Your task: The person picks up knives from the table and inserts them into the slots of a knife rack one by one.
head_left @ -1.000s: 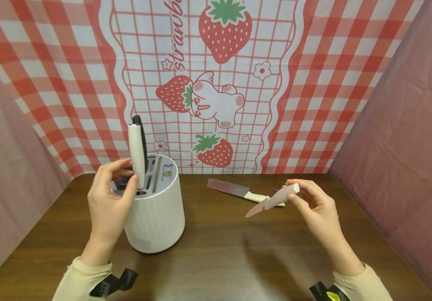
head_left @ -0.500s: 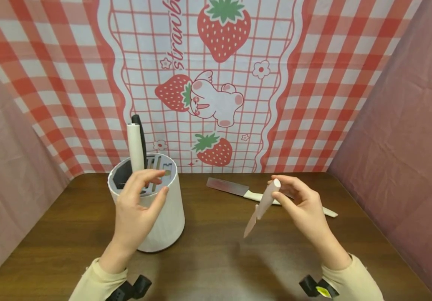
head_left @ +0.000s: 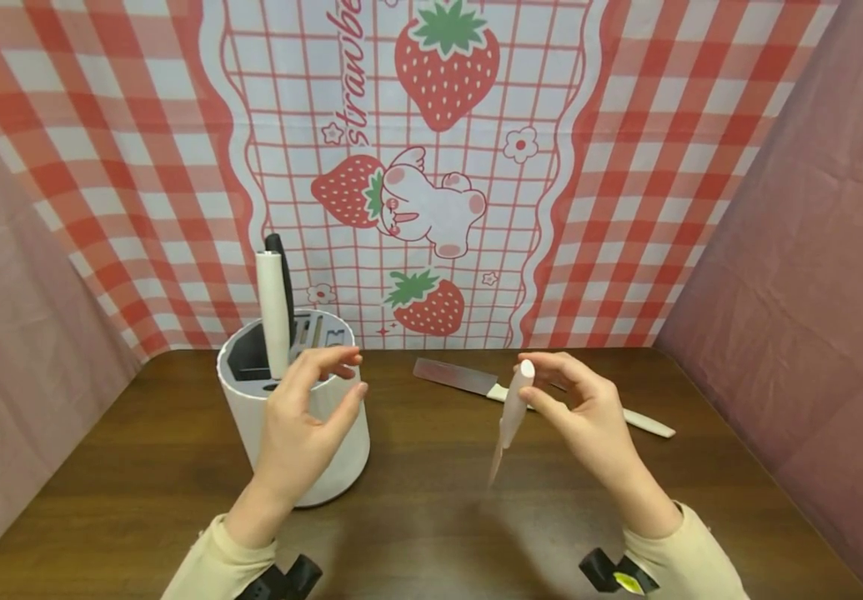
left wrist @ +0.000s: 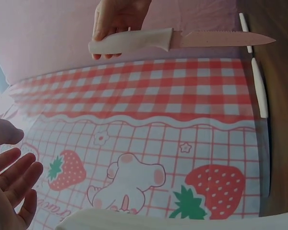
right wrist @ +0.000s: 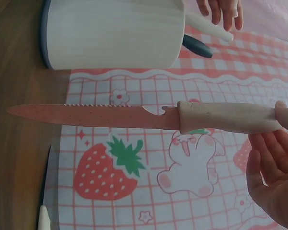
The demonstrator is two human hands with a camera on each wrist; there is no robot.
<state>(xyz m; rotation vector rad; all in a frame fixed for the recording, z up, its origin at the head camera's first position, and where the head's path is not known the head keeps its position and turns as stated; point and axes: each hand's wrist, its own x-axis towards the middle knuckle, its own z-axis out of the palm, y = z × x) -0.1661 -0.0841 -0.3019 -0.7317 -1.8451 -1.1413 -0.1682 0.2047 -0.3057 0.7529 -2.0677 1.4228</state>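
Note:
My right hand (head_left: 584,417) pinches a knife by the butt of its white handle (head_left: 515,408), with the pinkish blade hanging down over the table. In the right wrist view the blade (right wrist: 115,117) shows a toothed section and a notch near the handle. My left hand (head_left: 303,442) holds nothing, its fingers and thumb spread apart in front of the white round knife block (head_left: 239,417), partly hiding it. A white handle (head_left: 273,308) and a black handle (head_left: 285,279) stand up from the block.
A cleaver (head_left: 457,375) with a white handle lies at the back of the wooden table. Another white handle (head_left: 649,422) lies to its right, partly behind my right hand. A strawberry-print cloth (head_left: 431,208) hangs behind the table, and pink cloth (head_left: 776,250) hangs at the side.
My left hand has moved right, away from the white handle in the block. My right hand has moved left with the knife, whose blade has swung from slanted to nearly straight down.

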